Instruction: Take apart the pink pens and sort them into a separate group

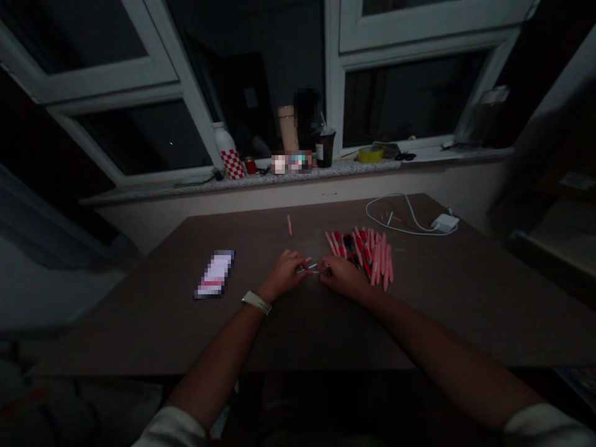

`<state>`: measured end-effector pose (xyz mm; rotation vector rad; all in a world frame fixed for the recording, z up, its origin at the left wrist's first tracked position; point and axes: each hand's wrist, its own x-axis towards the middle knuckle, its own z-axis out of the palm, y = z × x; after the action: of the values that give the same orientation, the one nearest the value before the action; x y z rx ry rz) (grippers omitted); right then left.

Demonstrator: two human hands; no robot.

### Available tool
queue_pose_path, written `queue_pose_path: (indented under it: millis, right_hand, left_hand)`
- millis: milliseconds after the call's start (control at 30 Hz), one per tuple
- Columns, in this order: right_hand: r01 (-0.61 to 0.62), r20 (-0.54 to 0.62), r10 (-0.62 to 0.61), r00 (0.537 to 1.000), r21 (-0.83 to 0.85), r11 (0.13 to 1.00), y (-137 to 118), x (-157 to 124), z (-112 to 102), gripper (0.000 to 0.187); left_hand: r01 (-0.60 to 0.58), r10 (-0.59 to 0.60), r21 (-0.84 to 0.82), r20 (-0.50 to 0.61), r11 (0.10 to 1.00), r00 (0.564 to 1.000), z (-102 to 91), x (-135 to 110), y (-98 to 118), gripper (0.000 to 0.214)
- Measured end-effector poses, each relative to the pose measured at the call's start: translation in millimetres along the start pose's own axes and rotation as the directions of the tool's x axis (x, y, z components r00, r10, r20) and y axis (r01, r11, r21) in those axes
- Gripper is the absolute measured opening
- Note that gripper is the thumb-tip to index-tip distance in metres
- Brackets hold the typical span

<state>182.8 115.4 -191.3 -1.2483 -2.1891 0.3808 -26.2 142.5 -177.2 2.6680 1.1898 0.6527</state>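
My left hand (285,273), with a pale band on its wrist, is closed in a pinch on a thin whitish pen part at the middle of the table. Facing it, my right hand (342,277) is closed on a pen part too, its fingertips curled around a pinkish piece. Thin white sticks (313,266), looking like pen refills, span the small gap between my fingertips. Just beyond my right hand lies a pile of pink pens (382,257), with red and black pieces among them. A single pink pen (289,225) lies apart toward the back.
A lit phone (215,274) rests left on the brown table (209,341). At the back right are a white charger (445,222) with looped cable and small loose pieces. The windowsill holds a checkered bottle (231,155), a dark cup (325,148) and yellow tape (370,154).
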Motion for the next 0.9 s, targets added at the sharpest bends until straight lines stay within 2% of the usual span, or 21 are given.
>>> queue_pose_path:
  millis: [167,367,600,767,900]
  right_hand:
    - [0.003,-0.018,-0.004,1.0,-0.029,1.0,6.0,1.2,3.8,0.009]
    - [-0.031,0.0,0.031,1.0,-0.028,0.999,10.3,0.6,4.6,0.011]
    - [-0.117,-0.074,0.11,0.991,-0.099,0.988,15.4,2.2,-9.9,0.016]
    - [-0.126,-0.038,0.121,0.992,-0.185,0.975,18.7,1.8,-13.8,0.013]
    - [-0.106,-0.018,0.105,0.994,-0.218,0.97,17.5,2.1,-11.3,0.013]
  left_hand:
    - [0.027,-0.027,-0.01,0.03,1.0,0.999,-2.8,1.3,-4.4,0.018]
    - [-0.01,0.01,-0.006,0.035,1.0,0.999,-7.9,1.3,-13.3,0.017]
    - [-0.037,0.037,-0.015,-0.016,0.999,0.999,-10.3,1.4,-14.8,0.023]
    - [0.004,-0.004,-0.007,-0.057,1.0,0.998,-12.8,1.6,-9.2,0.037]
    - [0.028,-0.03,-0.026,-0.088,0.999,0.996,-11.7,1.5,-10.2,0.036]
